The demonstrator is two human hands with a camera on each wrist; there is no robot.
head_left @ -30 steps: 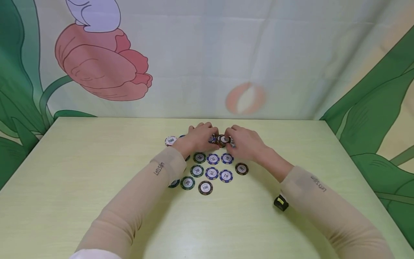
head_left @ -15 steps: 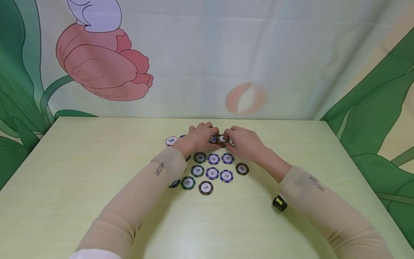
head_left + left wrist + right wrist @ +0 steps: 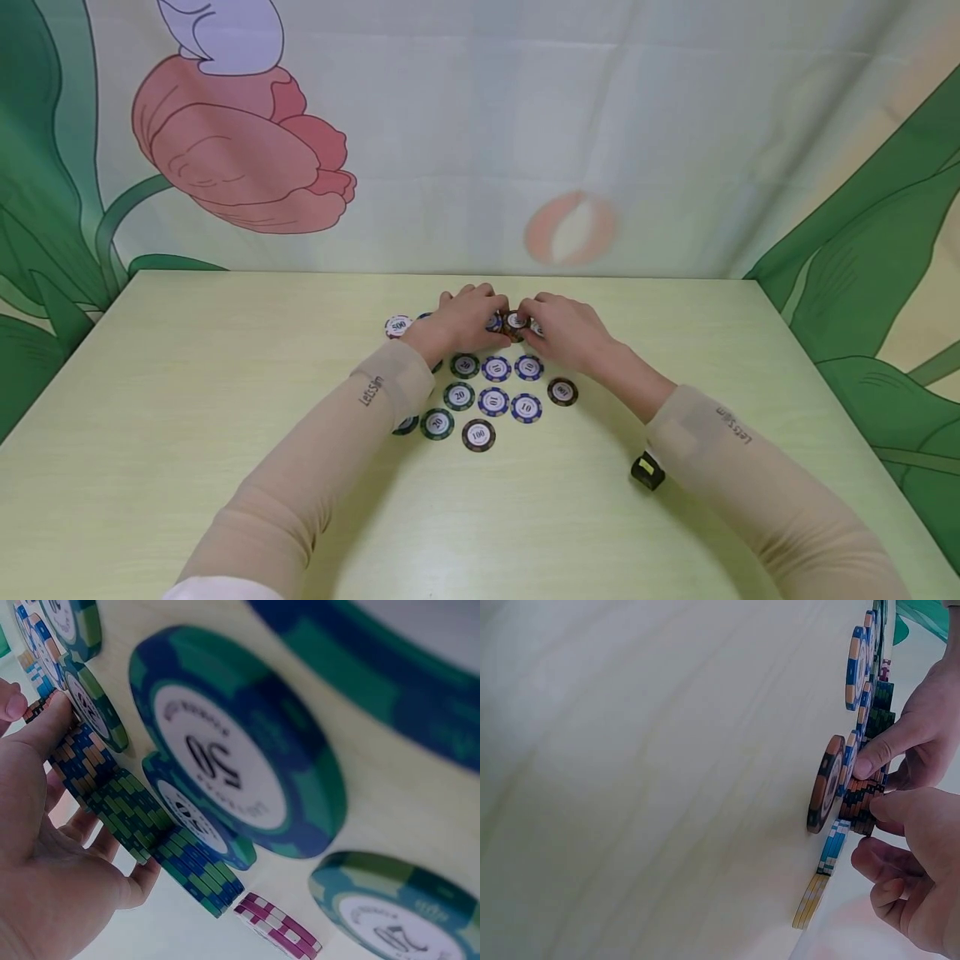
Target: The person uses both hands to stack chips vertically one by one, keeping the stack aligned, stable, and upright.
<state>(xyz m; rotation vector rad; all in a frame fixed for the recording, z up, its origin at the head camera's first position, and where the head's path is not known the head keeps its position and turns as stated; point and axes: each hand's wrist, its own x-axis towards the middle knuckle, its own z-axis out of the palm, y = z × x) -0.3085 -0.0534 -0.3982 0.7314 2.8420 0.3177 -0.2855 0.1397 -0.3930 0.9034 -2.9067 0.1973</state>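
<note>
Where the left hand [image 3: 467,321] pinches: blue-and-orange stack [image 3: 79,760], thumb in front, far side of the table [image 3: 225,467].
Right hand [image 3: 572,329]: clamped on the neighbouring black-and-orange stack [image 3: 855,806], fingertips close beside the left's!
Back row: 7 stacks across the wrist views, those 2 plus 1 magenta-and-white [image 3: 274,926], 1 blue-and-green [image 3: 199,871], 1 green [image 3: 129,815], 1 teal-and-white [image 3: 833,847], 1 yellow [image 3: 810,901].
10s: 4 blue-rimmed 10-chips [image 3: 493,402], lying flat.
20s: 3 green-rimmed 20-chips [image 3: 459,396], flat, left of them.
100s: 2 dark-rimmed 100-chips [image 3: 478,435], nearest and rightmost.
Left forearm [image 3: 315,467]: 2 more chips [image 3: 406,426] peek out, partly covered.
Black box [image 3: 648,472]: 1, beside the right sleeve [image 3: 750,475].
</note>
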